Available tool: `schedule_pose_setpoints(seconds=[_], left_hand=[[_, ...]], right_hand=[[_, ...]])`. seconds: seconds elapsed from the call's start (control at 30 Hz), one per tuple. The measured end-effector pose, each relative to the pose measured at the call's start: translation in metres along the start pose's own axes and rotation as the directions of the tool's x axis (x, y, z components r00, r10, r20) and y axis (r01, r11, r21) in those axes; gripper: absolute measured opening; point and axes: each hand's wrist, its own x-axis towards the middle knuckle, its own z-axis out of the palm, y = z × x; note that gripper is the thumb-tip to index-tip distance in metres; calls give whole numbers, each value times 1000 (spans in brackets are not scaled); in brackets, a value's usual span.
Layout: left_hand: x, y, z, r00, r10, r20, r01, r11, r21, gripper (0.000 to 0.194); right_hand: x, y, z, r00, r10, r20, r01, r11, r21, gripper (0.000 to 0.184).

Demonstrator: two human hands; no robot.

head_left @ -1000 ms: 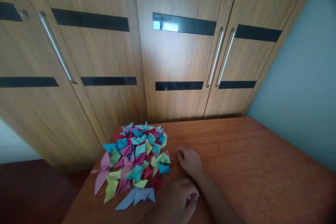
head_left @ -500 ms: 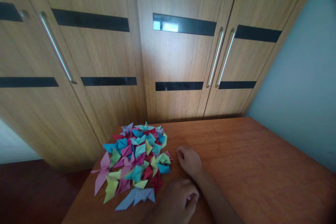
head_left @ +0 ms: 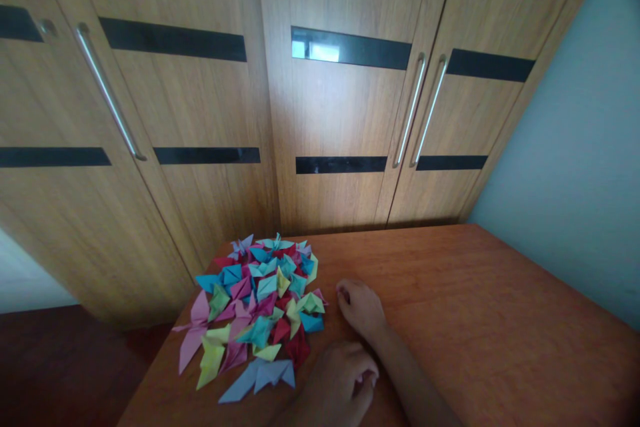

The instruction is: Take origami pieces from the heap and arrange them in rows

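Observation:
My left hand (head_left: 341,379) rests on the table at the bottom, its fingers curled into a loose fist around a dark gap, with nothing seen inside. Just beyond it, my right hand (head_left: 362,309) lies on the tabletop, also loosely closed, and I see nothing held in it. To the left of both hands is a heap of folded paper cranes in many colours. Nearest to my left hand are a pale blue paper crane (head_left: 275,372) and a dark red one (head_left: 299,349). A blue one (head_left: 313,323) lies by my right hand.
The reddish-brown table (head_left: 465,320) stretches to the right. Behind it stands a wooden wardrobe (head_left: 340,113) with metal handles (head_left: 411,110) and black strips. A pale wall (head_left: 575,167) borders the right side. Dark floor (head_left: 60,367) shows beyond the table's left edge.

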Motion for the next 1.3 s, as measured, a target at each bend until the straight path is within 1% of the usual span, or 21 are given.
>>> schedule_pose_setpoints(seconds=[0.17, 0.3, 0.5, 0.67, 0.8, 0.97, 1.3], left_hand=[[0, 0, 1, 1000, -9, -11, 9, 1000, 26, 18], [0, 0, 1, 1000, 5, -20, -5, 1000, 13, 18], [0, -1, 0, 1000, 9, 14, -9, 1000, 3, 19], [0, -1, 1, 1000, 11, -19, -11, 1000, -1, 19], [0, 0, 0, 1000, 10, -17, -10, 1000, -7, 18], [-1, -1, 1, 999, 8, -40, -7, 1000, 15, 16], [0, -3, 3, 999, 12, -33, -12, 1000, 0, 16]], right_hand=[[0, 1, 1, 1000, 2, -2, -2, 1000, -4, 16], [0, 0, 1, 1000, -3, -3, 3, 1000, 5, 16], [0, -1, -1, 1000, 1, 7, -1, 1000, -7, 16], [0, 0, 0, 1000, 6, 9, -6, 1000, 6, 16], [0, 0, 0, 1000, 3, 0, -3, 1000, 22, 16], [0, 0, 0, 1000, 10, 3, -10, 1000, 19, 16], [0, 2, 3, 999, -17, -31, 18, 999, 33, 15]])
